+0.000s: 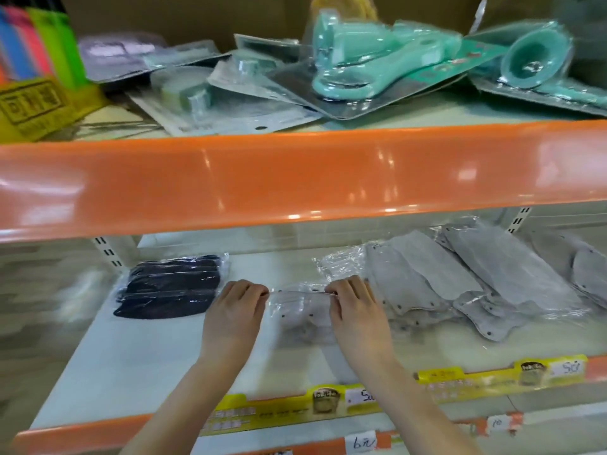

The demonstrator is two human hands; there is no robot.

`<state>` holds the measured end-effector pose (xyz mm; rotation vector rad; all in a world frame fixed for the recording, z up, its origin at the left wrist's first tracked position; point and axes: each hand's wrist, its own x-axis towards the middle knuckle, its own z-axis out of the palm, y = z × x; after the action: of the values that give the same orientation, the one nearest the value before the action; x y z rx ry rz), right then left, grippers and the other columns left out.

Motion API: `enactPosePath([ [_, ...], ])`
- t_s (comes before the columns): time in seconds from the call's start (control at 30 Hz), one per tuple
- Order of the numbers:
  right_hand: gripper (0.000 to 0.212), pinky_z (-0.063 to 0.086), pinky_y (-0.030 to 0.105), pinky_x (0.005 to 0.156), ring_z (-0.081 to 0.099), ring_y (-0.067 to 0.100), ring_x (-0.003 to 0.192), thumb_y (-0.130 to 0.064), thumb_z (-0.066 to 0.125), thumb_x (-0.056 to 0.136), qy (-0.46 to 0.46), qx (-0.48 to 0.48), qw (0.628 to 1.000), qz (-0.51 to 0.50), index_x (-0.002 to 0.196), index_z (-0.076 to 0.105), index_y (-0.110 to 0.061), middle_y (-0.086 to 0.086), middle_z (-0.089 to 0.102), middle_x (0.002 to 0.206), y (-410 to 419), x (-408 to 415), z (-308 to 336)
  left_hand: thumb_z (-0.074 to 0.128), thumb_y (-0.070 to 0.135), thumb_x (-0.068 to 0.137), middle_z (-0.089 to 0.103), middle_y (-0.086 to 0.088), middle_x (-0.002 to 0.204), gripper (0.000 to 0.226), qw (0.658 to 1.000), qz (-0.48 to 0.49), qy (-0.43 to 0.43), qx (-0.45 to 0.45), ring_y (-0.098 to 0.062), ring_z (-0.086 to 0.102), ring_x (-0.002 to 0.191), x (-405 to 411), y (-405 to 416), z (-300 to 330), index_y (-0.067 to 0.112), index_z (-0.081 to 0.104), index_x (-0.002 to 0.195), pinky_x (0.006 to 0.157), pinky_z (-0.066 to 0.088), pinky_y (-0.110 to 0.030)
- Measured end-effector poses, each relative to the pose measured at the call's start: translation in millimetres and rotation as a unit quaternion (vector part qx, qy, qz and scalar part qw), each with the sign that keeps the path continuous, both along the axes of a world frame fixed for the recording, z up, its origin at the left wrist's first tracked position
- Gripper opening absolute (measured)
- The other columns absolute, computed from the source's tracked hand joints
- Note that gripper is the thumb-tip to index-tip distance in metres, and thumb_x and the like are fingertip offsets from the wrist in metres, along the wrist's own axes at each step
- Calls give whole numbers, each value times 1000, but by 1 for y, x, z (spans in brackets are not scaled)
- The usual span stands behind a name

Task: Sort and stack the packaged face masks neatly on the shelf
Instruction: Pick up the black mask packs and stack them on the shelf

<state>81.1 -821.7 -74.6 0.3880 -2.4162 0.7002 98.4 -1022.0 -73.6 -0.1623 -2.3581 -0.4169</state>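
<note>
Head view: squaring one grey mask pack

Both hands pinching top edge of clear-wrapped grey face mask packet (300, 311), flat on white lower shelf (138, 356): left hand (235, 310) at left corner, right hand (354, 307) at right. Best kept taut and level, then slid right onto loose heap of grey mask packets (460, 277), clear of dark navy mask stack (170, 287).

Head camera looks forward and down, close to the somewhat blurred shelf (131, 362).

On the lower shelf (138, 366): one mask pack (300, 310) between both hands, another pack (170, 287) to its left, a heap of packs (460, 277) to its right.
</note>
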Motion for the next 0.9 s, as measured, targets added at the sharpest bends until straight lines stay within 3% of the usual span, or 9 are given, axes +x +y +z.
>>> enactPosePath([
  [0.1,19,46,30,57,59,24,73,-19,44,79,11,8,1000,8,82,63,-17,-1,58,82,-34,-3,0,61,17,81,64,-1,75,13,999,14,43,9,-13,47,79,2,-28,8,8,68,73,51,45,-25],
  [0.2,12,51,35,59,60,28,74,-8,60,72,25,12,999,20,80,65,-16,1,59,81,-65,-7,3,65,7,76,63,-7,75,6,997,36,74,2,-20,44,82,4,-57,10,3,69,74,53,46,-30],
  [0.3,28,50,34,62,59,27,75,5,74,64,28,18,999,39,82,68,-15,2,60,83,-95,-11,9,60,5,81,60,-11,78,11,995,58,81,-19,-27,46,81,2,-90,10,3,70,79,59,45,-36],
  [0.5,39,49,36,63,60,30,76,13,69,56,24,33,996,85,84,69,-14,4,63,85,-152,-19,16,66,-20,65,61,-10,80,29,992,99,74,-30,-32,51,74,1,-146,9,5,66,78,56,43,-38],
  [0.67,43,48,30,71,63,25,81,5,79,51,-36,75,992,100,86,74,-18,-2,66,88,-187,-23,-8,65,-20,62,56,-10,79,28,995,100,13,-28,-31,46,73,1,-184,-9,4,58,75,56,31,-31],
  [0.9,33,32,23,77,54,14,84,-3,62,55,-65,60,993,72,79,74,-22,-7,65,85,-213,-11,-45,70,-18,54,54,-7,75,33,995,64,-63,-32,-33,51,73,5,-217,-42,7,57,72,55,28,-28],
])
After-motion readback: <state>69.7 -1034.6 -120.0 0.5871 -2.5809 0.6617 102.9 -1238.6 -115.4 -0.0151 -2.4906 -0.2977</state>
